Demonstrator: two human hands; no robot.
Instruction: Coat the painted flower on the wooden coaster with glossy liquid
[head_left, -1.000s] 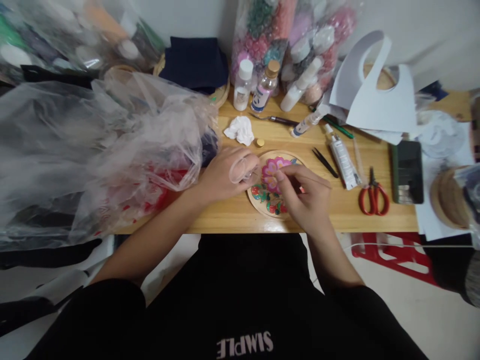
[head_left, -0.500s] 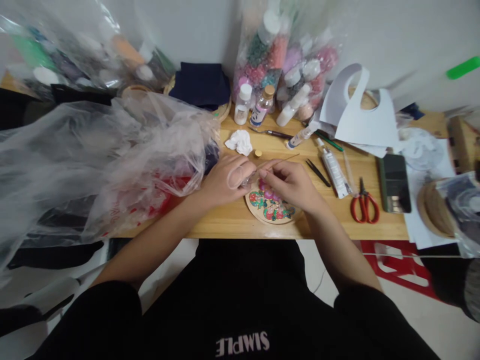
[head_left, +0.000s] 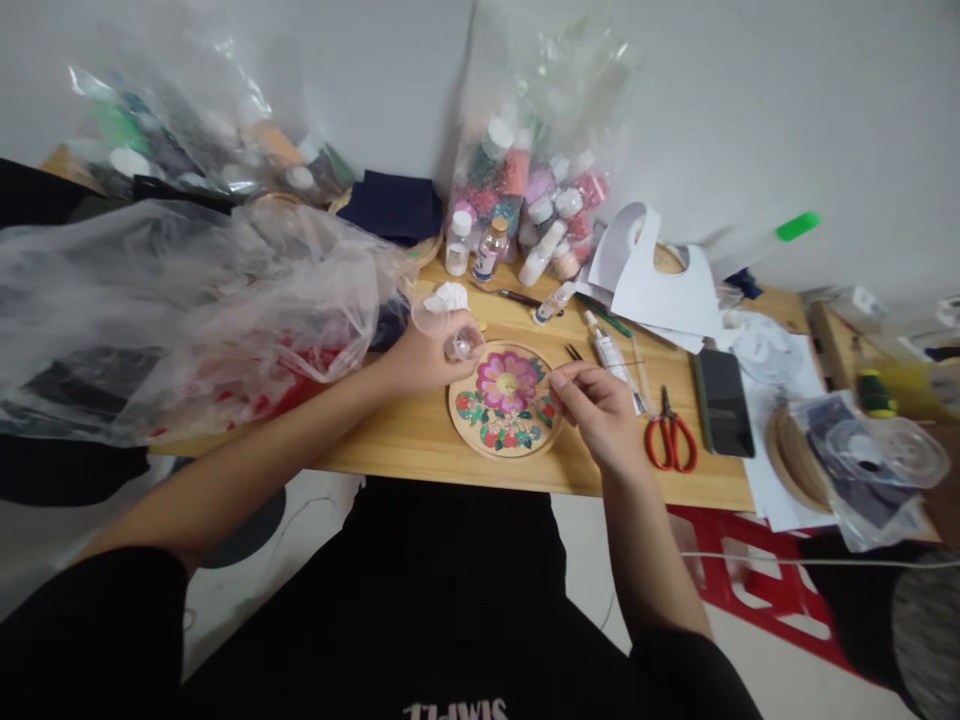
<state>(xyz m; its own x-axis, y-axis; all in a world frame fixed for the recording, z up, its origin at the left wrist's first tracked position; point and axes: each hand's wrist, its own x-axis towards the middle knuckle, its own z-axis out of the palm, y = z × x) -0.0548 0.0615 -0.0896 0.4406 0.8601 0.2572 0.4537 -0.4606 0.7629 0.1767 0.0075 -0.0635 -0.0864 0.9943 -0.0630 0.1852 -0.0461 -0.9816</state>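
Note:
A round wooden board lies near the table's front edge, decorated with a large pink-purple flower, red fruits and green leaves. At its upper left, my left hand is closed around a small clear cup; a round clear piece like a lid shows by the same hand. On the board's right side, my right hand pinches a thin stick, whose fine end sticks out to the right. Its tip kind is too small to tell. Dark tweezers lie partly hidden behind this hand.
Red-handled scissors, a glue tube and a phone lie to the right. Small bottles and crumpled tissue stand behind. Clear plastic bags cover the left; white paper leans at the back right.
My hands were close together above the board. They have moved apart, the right one going rightward with the stick, so the whole flower shows. The camera view has shifted too.

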